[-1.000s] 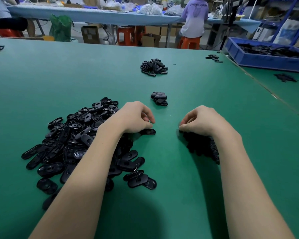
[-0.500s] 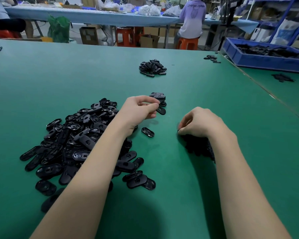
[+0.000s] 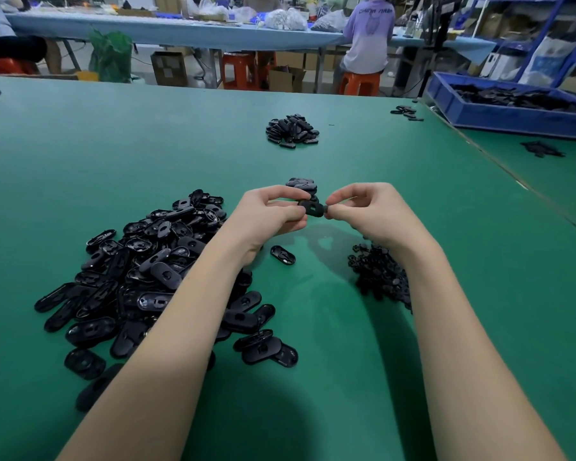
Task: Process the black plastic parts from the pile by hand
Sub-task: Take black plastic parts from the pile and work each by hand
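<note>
- Green covers the whole bench (image 3: 113, 154) in front of us, and beyond its far edge a second long table carries bags and boxes, with a person in a lilac top (image 3: 368, 38) seated on an orange stool (image 3: 359, 83).
- We hold both hands raised above the bench, meeting near the middle of the view.
- Our left hand (image 3: 266, 216) pinches one black plastic part (image 3: 311, 207) between thumb and curled fingers (image 3: 288, 194).
- Our right hand (image 3: 369, 211) meets it from the other side, its fingers curled and its thumb and forefinger closing on the same part's right end.
- So the part hangs in the air between the two hands, clear of the bench.
- Behind the hands we see a small stack of parts (image 3: 301, 184), partly hidden by our fingertips.
- To our left lies the big pile (image 3: 140, 267) of oval black pieces, running under the left forearm.
- One loose piece (image 3: 282, 255) lies alone on the green just below the left wrist.
- Under the right wrist sits a darker, smaller heap (image 3: 378, 277); we cannot make out the shapes in it.
- Farther up the bench sits another mound (image 3: 291, 130).
- A blue tray (image 3: 512, 119) of black pieces stands at the far right.
</note>
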Action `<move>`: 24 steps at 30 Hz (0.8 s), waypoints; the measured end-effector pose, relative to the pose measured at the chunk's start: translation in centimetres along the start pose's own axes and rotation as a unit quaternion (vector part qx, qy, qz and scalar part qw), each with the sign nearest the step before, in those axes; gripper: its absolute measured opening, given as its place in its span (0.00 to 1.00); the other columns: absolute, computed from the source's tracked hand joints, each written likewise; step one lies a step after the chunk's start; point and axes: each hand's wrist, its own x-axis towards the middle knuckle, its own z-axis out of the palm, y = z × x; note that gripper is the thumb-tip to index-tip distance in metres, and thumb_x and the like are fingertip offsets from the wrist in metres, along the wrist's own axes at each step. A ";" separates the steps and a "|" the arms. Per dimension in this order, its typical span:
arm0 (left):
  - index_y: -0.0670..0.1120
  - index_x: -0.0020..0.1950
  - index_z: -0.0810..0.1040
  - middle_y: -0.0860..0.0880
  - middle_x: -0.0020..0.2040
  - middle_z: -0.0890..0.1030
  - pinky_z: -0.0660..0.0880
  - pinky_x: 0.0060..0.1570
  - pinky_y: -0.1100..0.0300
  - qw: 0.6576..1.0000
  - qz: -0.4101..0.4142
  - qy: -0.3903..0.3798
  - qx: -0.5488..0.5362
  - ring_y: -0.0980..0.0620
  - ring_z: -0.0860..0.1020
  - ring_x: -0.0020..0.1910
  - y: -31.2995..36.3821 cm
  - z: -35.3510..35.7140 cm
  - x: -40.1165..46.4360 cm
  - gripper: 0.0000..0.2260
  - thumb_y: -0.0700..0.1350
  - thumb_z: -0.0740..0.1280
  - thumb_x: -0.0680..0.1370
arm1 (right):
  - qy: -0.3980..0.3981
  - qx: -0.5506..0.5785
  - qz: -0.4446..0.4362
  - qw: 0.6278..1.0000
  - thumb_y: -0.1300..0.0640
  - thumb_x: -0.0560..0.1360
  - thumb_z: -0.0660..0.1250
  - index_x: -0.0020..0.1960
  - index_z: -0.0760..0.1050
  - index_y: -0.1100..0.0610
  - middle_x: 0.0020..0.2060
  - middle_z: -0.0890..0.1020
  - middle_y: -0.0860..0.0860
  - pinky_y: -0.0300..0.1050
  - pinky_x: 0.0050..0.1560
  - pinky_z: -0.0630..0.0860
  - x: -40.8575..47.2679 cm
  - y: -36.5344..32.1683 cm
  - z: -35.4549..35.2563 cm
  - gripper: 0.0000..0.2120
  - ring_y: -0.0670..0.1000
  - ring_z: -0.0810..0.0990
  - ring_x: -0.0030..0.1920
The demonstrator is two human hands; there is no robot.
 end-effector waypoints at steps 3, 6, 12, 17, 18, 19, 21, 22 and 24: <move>0.40 0.54 0.83 0.43 0.42 0.82 0.82 0.49 0.63 1.000 -0.002 -0.015 -0.012 0.49 0.83 0.40 0.0 0.0 0.1 0.10 0.30 0.68 0.77 | 0.004 0.010 0.002 1.000 0.56 0.73 0.75 0.43 0.85 0.50 0.42 0.88 0.51 0.40 0.43 0.73 0.1 -0.1 0.5 0.02 0.45 0.78 0.38; 0.42 0.51 0.84 0.44 0.41 0.84 0.81 0.47 0.63 0.999 0.003 -0.027 -0.020 0.49 0.84 0.40 0.0 0.0 0.1 0.09 0.30 0.69 0.77 | 0.016 0.019 0.007 1.000 0.55 0.72 0.76 0.42 0.86 0.49 0.36 0.85 0.48 0.32 0.31 0.68 0.2 -0.2 0.6 0.01 0.41 0.74 0.30; 0.42 0.51 0.85 0.44 0.42 0.86 0.81 0.47 0.63 0.998 0.004 -0.043 -0.034 0.48 0.84 0.42 -0.1 -0.1 0.0 0.10 0.30 0.70 0.76 | 0.036 0.031 0.019 0.999 0.54 0.72 0.76 0.41 0.86 0.49 0.38 0.87 0.46 0.37 0.39 0.73 0.1 0.0 0.8 0.02 0.43 0.79 0.37; 0.42 0.51 0.84 0.44 0.43 0.86 0.81 0.47 0.63 0.998 0.005 -0.048 -0.034 0.47 0.85 0.43 -0.1 -0.1 0.1 0.10 0.30 0.70 0.75 | 0.047 0.040 0.024 0.998 0.52 0.70 0.78 0.39 0.85 0.49 0.38 0.87 0.44 0.33 0.37 0.71 0.2 -0.1 0.9 0.03 0.39 0.80 0.38; 0.42 0.51 0.84 0.44 0.43 0.86 0.81 0.48 0.62 0.998 0.006 -0.049 -0.034 0.47 0.85 0.43 -0.1 0.0 0.0 0.10 0.30 0.71 0.75 | 0.048 0.044 0.027 0.997 0.52 0.70 0.78 0.39 0.85 0.49 0.38 0.86 0.44 0.31 0.34 0.70 0.2 -0.1 0.9 0.03 0.36 0.79 0.35; 0.42 0.51 0.84 0.44 0.43 0.87 0.81 0.48 0.62 0.998 0.007 -0.050 -0.036 0.47 0.85 0.43 -0.1 0.0 0.0 0.10 0.30 0.71 0.75 | 0.049 0.051 0.031 0.997 0.52 0.70 0.78 0.40 0.85 0.49 0.37 0.85 0.44 0.28 0.31 0.68 0.2 -0.1 1.0 0.03 0.34 0.76 0.31; 0.42 0.50 0.84 0.44 0.42 0.87 0.82 0.49 0.62 0.998 0.009 -0.050 -0.042 0.47 0.85 0.43 0.0 -0.1 0.0 0.10 0.29 0.71 0.75 | 0.053 0.063 0.038 0.996 0.52 0.70 0.79 0.41 0.86 0.50 0.35 0.83 0.44 0.26 0.27 0.66 0.2 -0.1 1.2 0.03 0.33 0.73 0.26; 0.42 0.50 0.84 0.45 0.42 0.87 0.82 0.49 0.62 0.998 0.010 -0.049 -0.044 0.47 0.85 0.43 0.0 0.0 0.0 0.10 0.29 0.71 0.75 | 0.055 0.064 0.041 0.996 0.53 0.70 0.78 0.41 0.85 0.50 0.34 0.82 0.43 0.25 0.26 0.65 0.2 -0.1 1.2 0.03 0.33 0.73 0.25; 0.42 0.50 0.84 0.44 0.42 0.87 0.82 0.49 0.61 0.998 0.012 -0.048 -0.042 0.47 0.85 0.43 0.0 0.0 0.0 0.10 0.29 0.71 0.75 | 0.061 0.062 0.043 0.995 0.53 0.70 0.78 0.40 0.85 0.49 0.32 0.80 0.44 0.26 0.24 0.64 0.2 -0.1 1.2 0.03 0.35 0.71 0.24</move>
